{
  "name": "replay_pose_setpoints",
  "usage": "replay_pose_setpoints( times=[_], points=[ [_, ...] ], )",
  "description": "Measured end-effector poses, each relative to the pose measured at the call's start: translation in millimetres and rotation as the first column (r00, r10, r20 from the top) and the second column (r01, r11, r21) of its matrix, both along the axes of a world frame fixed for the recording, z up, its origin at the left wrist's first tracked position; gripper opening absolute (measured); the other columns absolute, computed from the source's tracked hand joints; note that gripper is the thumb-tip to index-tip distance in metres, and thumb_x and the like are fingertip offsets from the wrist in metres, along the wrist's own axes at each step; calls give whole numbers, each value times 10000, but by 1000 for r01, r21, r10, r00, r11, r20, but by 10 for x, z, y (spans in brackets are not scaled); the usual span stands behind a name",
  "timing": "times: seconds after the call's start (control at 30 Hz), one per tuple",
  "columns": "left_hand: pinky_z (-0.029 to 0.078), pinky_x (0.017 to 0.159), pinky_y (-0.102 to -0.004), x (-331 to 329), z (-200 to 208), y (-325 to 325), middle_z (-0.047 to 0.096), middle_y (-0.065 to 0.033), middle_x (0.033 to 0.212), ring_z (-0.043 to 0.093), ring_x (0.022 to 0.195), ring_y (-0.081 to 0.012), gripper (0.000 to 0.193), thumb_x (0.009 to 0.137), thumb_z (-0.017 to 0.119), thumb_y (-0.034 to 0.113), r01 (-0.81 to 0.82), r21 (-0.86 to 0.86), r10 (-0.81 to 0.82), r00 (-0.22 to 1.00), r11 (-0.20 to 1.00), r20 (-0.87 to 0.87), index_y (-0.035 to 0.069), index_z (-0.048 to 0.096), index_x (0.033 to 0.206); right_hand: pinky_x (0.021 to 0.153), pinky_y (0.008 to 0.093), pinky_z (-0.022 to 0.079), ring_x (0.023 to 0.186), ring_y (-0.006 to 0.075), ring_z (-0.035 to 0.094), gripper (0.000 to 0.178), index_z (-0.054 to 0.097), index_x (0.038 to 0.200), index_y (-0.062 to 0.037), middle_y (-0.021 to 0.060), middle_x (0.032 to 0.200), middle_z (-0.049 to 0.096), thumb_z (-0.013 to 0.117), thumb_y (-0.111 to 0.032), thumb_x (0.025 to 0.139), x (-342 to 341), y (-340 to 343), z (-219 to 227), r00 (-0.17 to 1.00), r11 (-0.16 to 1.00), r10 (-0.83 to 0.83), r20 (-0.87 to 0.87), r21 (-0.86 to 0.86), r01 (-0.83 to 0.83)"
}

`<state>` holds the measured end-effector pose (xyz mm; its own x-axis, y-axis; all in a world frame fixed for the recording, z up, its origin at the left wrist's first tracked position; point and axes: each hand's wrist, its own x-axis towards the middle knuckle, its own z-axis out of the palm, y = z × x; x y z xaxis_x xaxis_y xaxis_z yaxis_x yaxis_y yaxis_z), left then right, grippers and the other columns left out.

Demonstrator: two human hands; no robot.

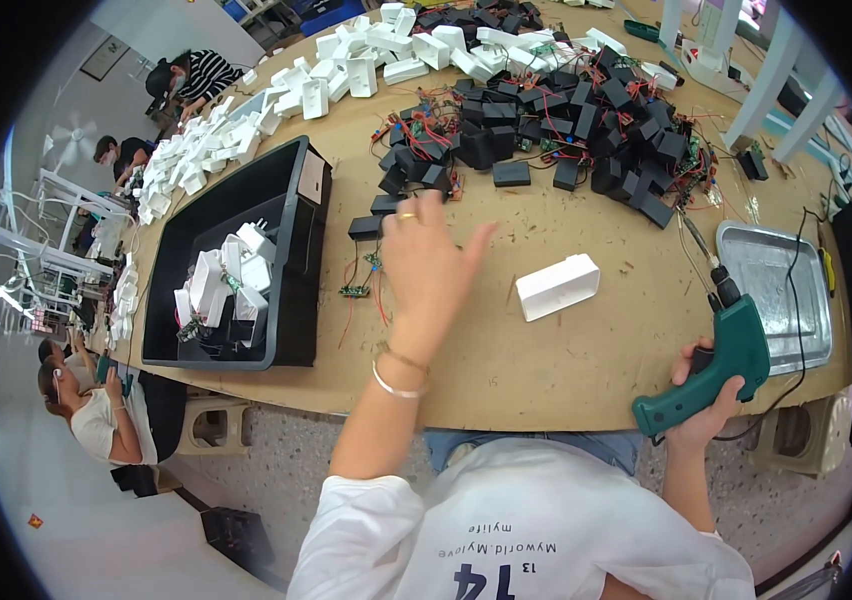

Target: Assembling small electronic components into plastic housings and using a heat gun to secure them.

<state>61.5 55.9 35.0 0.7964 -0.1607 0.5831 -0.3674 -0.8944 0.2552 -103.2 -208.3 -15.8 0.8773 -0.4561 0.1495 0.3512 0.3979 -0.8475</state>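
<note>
Writing: dark letters and numbers on white shirt (536, 480), bottom centre | Left hand (431, 262): thumb spread wide, fingers beside black box (365, 228), touching I cannot tell | Right hand (703, 422): wrapped around green soldering gun (746, 340), lower right | White box (558, 288): on surface (486, 370), between both hands

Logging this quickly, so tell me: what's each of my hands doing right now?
Left hand: open, thumb spread, beside a small black case; contact can't be told.
Right hand: closed, holding the green gun-shaped tool.
</note>
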Motion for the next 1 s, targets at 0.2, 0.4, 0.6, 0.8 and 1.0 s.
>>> replay_pose_setpoints(
  times=[0.2, 0.4, 0.6, 0.8, 1.0],
  points=[
    [449, 760, -407, -419, 6, 563, 587, -186, 925, 539, 902, -354, 554, 695, 768, 250, -13, -32, -7, 823, 999, -568, -13, 491, 1095, 612, 233, 383, 683, 129, 488, 620, 484, 1155, 8, 113, 967, 552, 383, -557, 920, -16, -3, -6, 1000, 1000, -9, -24, -17, 9],
    [461, 689, -393, -820, 139, 482, 566, -145, 766, 566, 781, -305, 638, 612, 800, 452, -41, 184, 128, 860, 982, -493, -35, 523, 918, 625, 235, 391, 684, 133, 490, 619, 481, 1159, 7, 113, 968, 548, 391, -556, 917, 8, 15, 45, 999, 999, -10, -37, -32, 9],
    [460, 633, -424, -727, -46, 160, 607, -156, 739, 584, 756, -337, 582, 633, 761, 506, -34, 276, 149, 901, 961, -407, -20, 565, 787, 622, 231, 393, 688, 127, 495, 628, 479, 1160, 10, 111, 965, 547, 389, -562, 916, 26, 23, 24, 999, 999, 3, -37, -32, -4],
    [478, 612, -346, -786, -61, 261, 623, -156, 710, 606, 668, -291, 218, 820, 656, 176, 133, -131, -185, 792, 982, -582, -34, 602, 805, 609, 220, 387, 688, 117, 500, 639, 483, 1163, 11, 103, 955, 555, 376, -570, 918, 5, 10, 11, 999, 999, -23, -43, -39, 21],
    [441, 534, -277, -791, -87, 262, 638, -98, 693, 587, 572, -160, 175, 886, 587, 143, -34, -606, -324, 820, 795, -471, -15, 613, 959, 597, 222, 386, 679, 114, 498, 650, 492, 1155, 14, 104, 942, 557, 359, -577, 919, 16, 28, 56, 998, 998, -21, -55, -61, 18]
  ],
)
